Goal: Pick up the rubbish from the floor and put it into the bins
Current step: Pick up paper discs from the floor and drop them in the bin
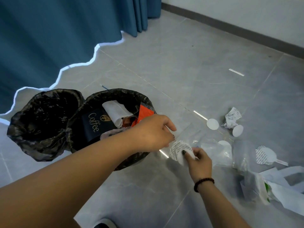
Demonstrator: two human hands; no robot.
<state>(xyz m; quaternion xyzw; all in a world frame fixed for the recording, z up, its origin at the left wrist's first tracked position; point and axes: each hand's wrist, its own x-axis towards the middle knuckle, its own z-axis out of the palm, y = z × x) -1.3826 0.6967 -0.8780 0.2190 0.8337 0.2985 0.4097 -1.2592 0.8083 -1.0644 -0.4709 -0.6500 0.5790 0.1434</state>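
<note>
While a round printed paper lid is pinched between thumb and fingers of the right hand, a clear plastic bag is gripped at its edge by the left hand. Both are held just beside the right bin. More white discs are scattered on the floor to the right.

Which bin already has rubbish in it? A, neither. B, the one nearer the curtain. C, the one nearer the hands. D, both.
C: the bin nearer the hands holds a black Coffee bag and white paper; the bin by the curtain shows only its dark liner.
</note>
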